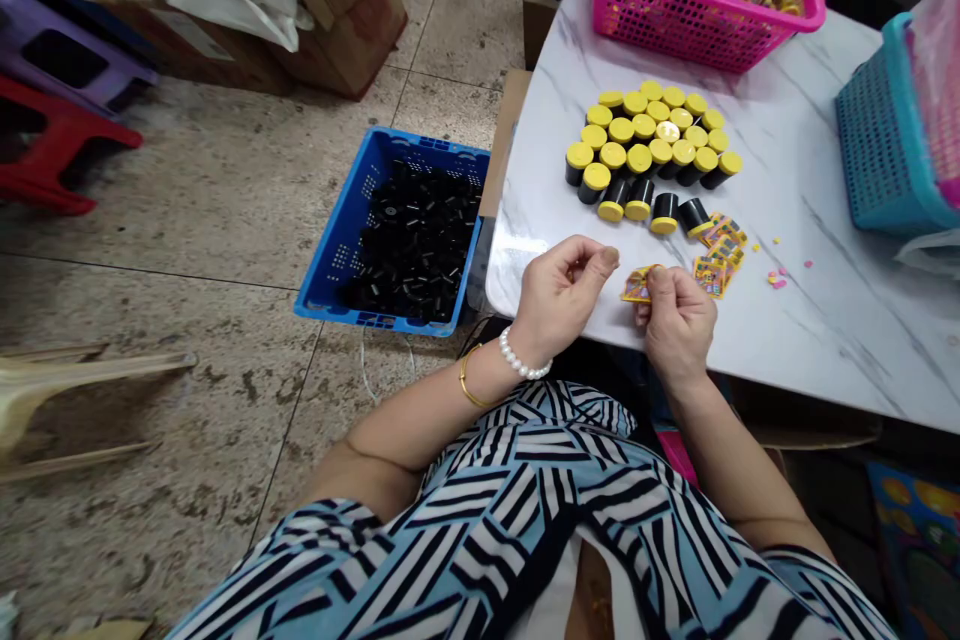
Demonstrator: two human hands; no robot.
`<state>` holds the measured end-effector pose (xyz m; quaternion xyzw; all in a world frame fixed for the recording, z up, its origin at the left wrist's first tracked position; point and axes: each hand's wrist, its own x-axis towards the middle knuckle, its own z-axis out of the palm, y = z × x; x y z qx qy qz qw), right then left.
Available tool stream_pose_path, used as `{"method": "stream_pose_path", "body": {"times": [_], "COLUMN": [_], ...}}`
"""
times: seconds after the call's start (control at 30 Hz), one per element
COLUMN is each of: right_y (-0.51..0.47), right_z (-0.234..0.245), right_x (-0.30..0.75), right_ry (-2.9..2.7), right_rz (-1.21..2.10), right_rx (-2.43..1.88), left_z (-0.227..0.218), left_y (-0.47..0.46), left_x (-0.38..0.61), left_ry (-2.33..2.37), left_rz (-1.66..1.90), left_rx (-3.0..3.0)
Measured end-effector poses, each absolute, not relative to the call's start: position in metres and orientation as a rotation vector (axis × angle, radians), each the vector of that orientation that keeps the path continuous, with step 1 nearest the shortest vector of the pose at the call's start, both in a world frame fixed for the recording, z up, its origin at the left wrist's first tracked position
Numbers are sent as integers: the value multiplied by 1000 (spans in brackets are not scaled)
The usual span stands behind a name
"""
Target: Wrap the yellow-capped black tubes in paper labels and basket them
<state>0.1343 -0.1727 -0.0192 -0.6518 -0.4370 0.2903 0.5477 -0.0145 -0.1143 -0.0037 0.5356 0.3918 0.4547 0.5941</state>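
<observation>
My right hand [679, 320] pinches a small yellow-orange printed sticker [635, 286] between thumb and finger, over the table's near edge. Just left of it, my left hand [568, 285] has thumb and fingertips pressed together; whatever they may hold is too small to make out. More printed stickers [726, 250] lie in a loose pile beyond my right hand. Past both hands, black jars with yellow lids [643, 158] are grouped on the table, most of them upright. A few jars [664, 213] in the nearest row lie tipped, lids toward me.
A pink basket [675, 35] of filled yellow jars stands at the table's back. At right is a teal basket [874, 140]. Small pink and yellow bits [777, 280] dot the marble-patterned table [847, 340]. Left of it, a blue crate [330, 250] holds black pieces.
</observation>
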Motion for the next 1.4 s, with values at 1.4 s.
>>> {"method": "stream_pose_path", "body": {"times": [1.4], "right_y": [-174], "right_z": [-34], "right_x": [132], "right_ry": [-1050], "right_rz": [514], "right_rx": [-1418], "left_z": [-5], "left_y": [-126], "left_x": [-24], "left_ry": [956], "left_rz": [1034], "left_rx": [1150]}}
